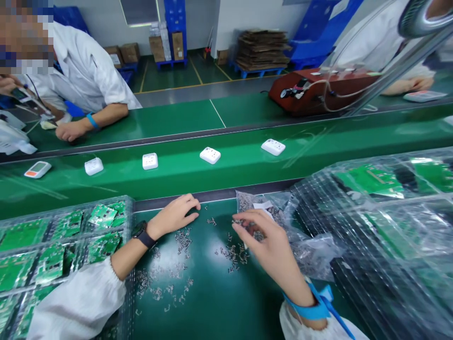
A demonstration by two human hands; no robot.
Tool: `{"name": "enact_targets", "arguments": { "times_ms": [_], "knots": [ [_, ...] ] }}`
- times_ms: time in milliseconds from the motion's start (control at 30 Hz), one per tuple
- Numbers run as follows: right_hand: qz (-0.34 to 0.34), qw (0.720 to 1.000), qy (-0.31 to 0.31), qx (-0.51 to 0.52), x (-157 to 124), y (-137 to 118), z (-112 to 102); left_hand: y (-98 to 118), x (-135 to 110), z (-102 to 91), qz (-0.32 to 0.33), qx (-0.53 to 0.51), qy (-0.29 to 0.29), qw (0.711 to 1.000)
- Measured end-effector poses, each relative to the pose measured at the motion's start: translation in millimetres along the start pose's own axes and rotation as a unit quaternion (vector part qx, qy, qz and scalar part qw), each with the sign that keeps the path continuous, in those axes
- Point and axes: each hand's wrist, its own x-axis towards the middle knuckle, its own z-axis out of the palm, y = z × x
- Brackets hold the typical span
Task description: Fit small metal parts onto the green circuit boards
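Note:
My left hand [177, 215] hovers over the green work surface with thumb and fingers apart and nothing visible in it. Just below it lies a loose cluster of small metal pieces [183, 240]; more scattered metal pieces [144, 278] spread toward me. My right hand [264, 241] is curled, its thumb and index fingertips close together; whatever they pinch is too small to make out. Under its fingertips sits another pile of metal pieces [233, 255]. Clear plastic bags [313, 255] filled with similar pieces lie behind and beside this hand, which partly hides them.
A clear tray [130, 236] of green circuit boards stands left; stacked clear trays [357, 212] rise right. White devices, one here [210, 155], line the green conveyor [180, 165]. Across it, a co-worker's hand [72, 131] rests near a red-brown machine line. Overhead hangs a metal arm [385, 71].

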Motion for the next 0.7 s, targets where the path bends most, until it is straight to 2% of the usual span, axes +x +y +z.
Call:
{"name": "enact_targets", "arguments": {
  "times_ms": [67, 133, 267, 400, 500, 600, 700],
  "knots": [
    [-0.006, 1.000, 0.009, -0.013, 4, -11, -11, 5, 12, 7.8, 0.036, 0.016, 0.015, 0.999],
    [-0.006, 0.999, -0.001, -0.050, 7, -16, -18, 7, 25, 15.3, 0.061, 0.032, 0.000, 0.998],
    [0.010, 0.990, -0.044, -0.133, 2, -4, -22, 5, 29, 20.5, 0.051, 0.020, -0.023, 0.998],
    [0.023, 0.978, -0.113, -0.175, -10, 22, -5, 2, 6, 14.3, 0.031, -0.012, -0.053, 0.998],
    [0.034, 0.969, -0.119, -0.215, -12, 35, 12, 6, -11, 10.8, 0.010, -0.030, -0.074, 0.997],
    [0.032, 0.966, -0.134, -0.217, -7, 37, 24, 12, -18, 11.3, -0.010, -0.029, -0.075, 0.997],
    [0.029, 0.975, -0.141, -0.170, 0, 32, 31, 14, -20, 13.9, -0.017, -0.029, -0.071, 0.997]
  ]
}}
